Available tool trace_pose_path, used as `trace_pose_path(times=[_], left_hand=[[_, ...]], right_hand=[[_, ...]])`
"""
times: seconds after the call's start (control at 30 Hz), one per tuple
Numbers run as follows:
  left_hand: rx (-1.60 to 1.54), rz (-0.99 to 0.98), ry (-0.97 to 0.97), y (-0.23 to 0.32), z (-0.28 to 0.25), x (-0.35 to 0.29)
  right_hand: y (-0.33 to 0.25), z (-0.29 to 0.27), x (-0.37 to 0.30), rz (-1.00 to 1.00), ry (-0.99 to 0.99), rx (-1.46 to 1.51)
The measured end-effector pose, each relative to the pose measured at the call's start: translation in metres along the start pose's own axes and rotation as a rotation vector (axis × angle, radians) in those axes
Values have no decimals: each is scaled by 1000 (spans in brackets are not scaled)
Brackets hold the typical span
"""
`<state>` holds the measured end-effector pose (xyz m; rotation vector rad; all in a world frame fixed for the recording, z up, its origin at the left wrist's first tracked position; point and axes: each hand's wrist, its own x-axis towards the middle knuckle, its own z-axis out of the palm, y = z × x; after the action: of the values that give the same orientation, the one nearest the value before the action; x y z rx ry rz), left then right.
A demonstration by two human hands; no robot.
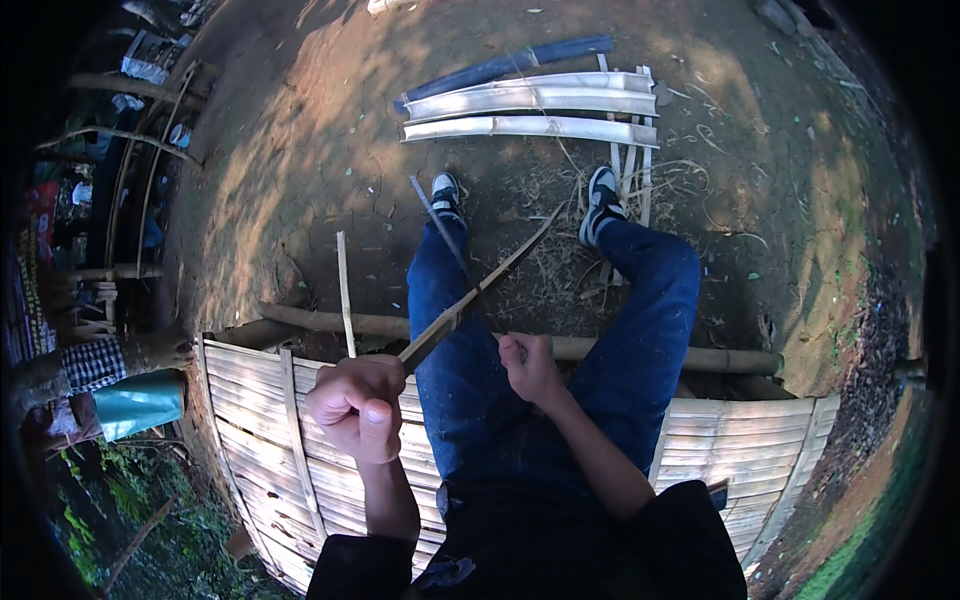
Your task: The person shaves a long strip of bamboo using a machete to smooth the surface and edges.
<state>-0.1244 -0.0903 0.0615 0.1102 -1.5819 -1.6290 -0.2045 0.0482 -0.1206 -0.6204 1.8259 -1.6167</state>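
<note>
My left hand (pixel 358 408) is closed around the near end of a split bamboo strip (pixel 512 253), which points away and to the right over my lap. Closed too, my right hand (pixel 530 366) grips a long thin knife (pixel 439 219); its handle is hidden in the fist. The dark blade slants away to the left and crosses the strip at about its middle, touching it as far as I can see. Just beyond my left hand a pale bamboo stick (pixel 345 292) juts out past the bench edge.
I sit on a bamboo slat bench (pixel 255 420) with a round front pole (pixel 720 358). Split bamboo lengths (pixel 530 126) and a dark blue one (pixel 510 66) lie on the ground beyond my shoes. Shavings (pixel 545 235) litter the soil. A teal cloth (pixel 140 405) hangs at left.
</note>
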Motion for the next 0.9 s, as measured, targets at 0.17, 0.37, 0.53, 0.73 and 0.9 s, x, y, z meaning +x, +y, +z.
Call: trace_pose_path(times=[0.17,0.37,0.53,0.73,0.9], left_hand=[[-86,-13,50,-3,-22,-5],[-50,-29,70,-1,3,-7],[-22,10,113,-4,-3,3],[-47,-74,180,-3,-39,-9],[-57,-73,301,-2,-34,-6]], right_hand=[[22,-14,8,465,21,58],[-33,3,-4,106,-119,99],[35,-1,17,-71,76,-59],[28,7,8,232,5,-3],[-2,33,8,-126,-150,-21]])
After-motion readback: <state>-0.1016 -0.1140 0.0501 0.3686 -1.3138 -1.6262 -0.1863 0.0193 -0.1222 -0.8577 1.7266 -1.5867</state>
